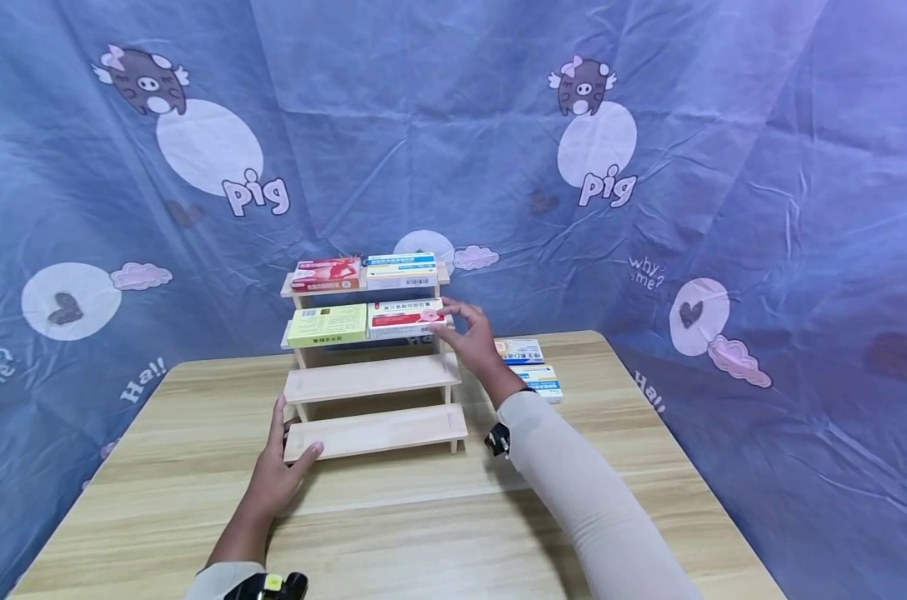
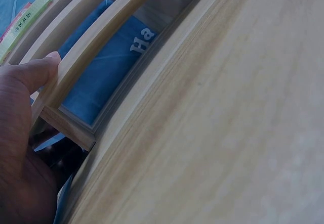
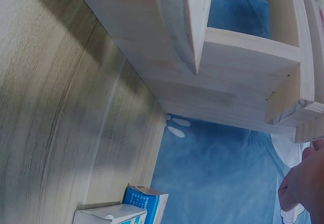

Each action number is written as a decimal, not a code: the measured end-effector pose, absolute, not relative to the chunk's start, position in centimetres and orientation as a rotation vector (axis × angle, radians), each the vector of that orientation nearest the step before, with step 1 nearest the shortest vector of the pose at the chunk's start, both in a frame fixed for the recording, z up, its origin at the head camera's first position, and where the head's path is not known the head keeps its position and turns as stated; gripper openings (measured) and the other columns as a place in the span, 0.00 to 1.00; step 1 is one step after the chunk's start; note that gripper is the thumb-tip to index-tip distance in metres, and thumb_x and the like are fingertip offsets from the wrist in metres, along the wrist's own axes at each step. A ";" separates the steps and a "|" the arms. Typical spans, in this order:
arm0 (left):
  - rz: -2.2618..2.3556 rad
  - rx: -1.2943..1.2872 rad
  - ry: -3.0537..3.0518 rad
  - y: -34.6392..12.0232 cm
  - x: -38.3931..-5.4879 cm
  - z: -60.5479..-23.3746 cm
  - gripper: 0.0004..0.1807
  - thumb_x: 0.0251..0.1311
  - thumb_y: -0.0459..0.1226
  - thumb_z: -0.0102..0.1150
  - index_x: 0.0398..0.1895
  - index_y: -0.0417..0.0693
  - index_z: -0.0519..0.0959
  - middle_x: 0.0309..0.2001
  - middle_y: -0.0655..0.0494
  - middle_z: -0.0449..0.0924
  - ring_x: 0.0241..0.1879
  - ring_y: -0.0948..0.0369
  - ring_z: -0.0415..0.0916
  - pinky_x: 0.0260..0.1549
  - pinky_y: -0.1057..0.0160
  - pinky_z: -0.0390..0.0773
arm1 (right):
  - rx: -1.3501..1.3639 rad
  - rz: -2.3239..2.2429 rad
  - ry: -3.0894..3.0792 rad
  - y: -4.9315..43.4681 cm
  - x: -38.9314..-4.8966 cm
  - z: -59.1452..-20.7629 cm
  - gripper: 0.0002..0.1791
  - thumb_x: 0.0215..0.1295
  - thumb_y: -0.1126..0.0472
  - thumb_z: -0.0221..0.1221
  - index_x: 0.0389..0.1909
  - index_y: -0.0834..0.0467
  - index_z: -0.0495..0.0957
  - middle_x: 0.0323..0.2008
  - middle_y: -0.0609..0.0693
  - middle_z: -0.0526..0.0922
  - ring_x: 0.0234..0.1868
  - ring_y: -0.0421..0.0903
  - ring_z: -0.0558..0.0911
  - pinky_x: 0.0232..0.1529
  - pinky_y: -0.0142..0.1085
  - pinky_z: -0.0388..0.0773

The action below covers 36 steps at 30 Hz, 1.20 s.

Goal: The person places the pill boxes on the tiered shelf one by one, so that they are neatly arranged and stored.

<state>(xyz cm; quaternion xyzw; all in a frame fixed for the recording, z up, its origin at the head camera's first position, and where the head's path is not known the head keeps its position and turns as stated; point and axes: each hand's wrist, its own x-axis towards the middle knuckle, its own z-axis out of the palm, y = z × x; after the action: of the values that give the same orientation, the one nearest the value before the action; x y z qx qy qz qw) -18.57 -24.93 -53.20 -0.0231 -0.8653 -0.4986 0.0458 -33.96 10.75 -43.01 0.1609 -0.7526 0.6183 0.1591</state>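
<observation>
A stepped wooden display rack (image 1: 371, 377) with several tiers stands on the table. My left hand (image 1: 277, 471) grips the left end of its lowest shelf, and the left wrist view shows the thumb (image 2: 44, 71) on the board's top. On the second tier from the top lies a red-and-white medicine box (image 1: 397, 318). My right hand (image 1: 470, 337) pinches this box at its right end. Against its left side lies a yellow-green medicine box (image 1: 328, 323). The top tier carries a red medicine box (image 1: 326, 273) and a blue-and-white medicine box (image 1: 401, 271).
Two more blue-and-white boxes, a rear one (image 1: 521, 350) and a front one (image 1: 543, 383), lie on the table (image 1: 393, 533) right of the rack, partly behind my right arm. A blue printed cloth (image 1: 453, 150) hangs behind and along the sides.
</observation>
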 end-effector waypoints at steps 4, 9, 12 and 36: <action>-1.522 -0.069 -2.643 -24.9 -18.5 -53.2 0.60 0.80 0.49 0.62 0.89 0.73 0.21 0.84 0.28 0.55 0.81 0.28 0.59 0.77 0.26 0.59 | 0.441 1.763 -2.161 10.7 -34.0 -43.2 0.16 0.69 0.60 0.75 0.53 0.61 0.87 0.76 0.54 0.80 0.80 0.58 0.67 0.83 0.61 0.56; -1.527 -0.067 -2.642 -24.9 -18.5 -53.1 0.60 0.80 0.49 0.62 0.89 0.73 0.21 0.84 0.28 0.56 0.81 0.28 0.59 0.77 0.26 0.59 | 0.429 1.747 -2.175 10.6 -34.0 -43.3 0.16 0.69 0.58 0.75 0.53 0.60 0.87 0.75 0.52 0.80 0.79 0.56 0.67 0.83 0.61 0.57; -1.527 -0.067 -2.645 -24.8 -18.5 -53.0 0.60 0.80 0.49 0.62 0.89 0.73 0.21 0.84 0.28 0.56 0.81 0.28 0.59 0.77 0.26 0.60 | 0.426 1.740 -2.182 10.6 -33.9 -43.2 0.15 0.70 0.58 0.74 0.53 0.59 0.87 0.75 0.52 0.80 0.79 0.57 0.67 0.82 0.64 0.58; -1.531 -0.065 -2.655 -24.8 -18.3 -52.8 0.61 0.79 0.49 0.63 0.89 0.74 0.21 0.84 0.27 0.55 0.81 0.27 0.58 0.76 0.25 0.61 | 0.367 1.757 -2.191 11.8 -32.6 -43.8 0.51 0.63 0.58 0.80 0.84 0.55 0.65 0.79 0.55 0.73 0.83 0.56 0.65 0.86 0.56 0.58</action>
<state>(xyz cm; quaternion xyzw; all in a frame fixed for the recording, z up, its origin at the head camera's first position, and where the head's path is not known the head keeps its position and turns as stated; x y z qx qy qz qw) -18.31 -24.78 -52.77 -0.0212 -0.8654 -0.4991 0.0381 -32.57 11.78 -43.75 0.1280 -0.7643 0.6130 0.1538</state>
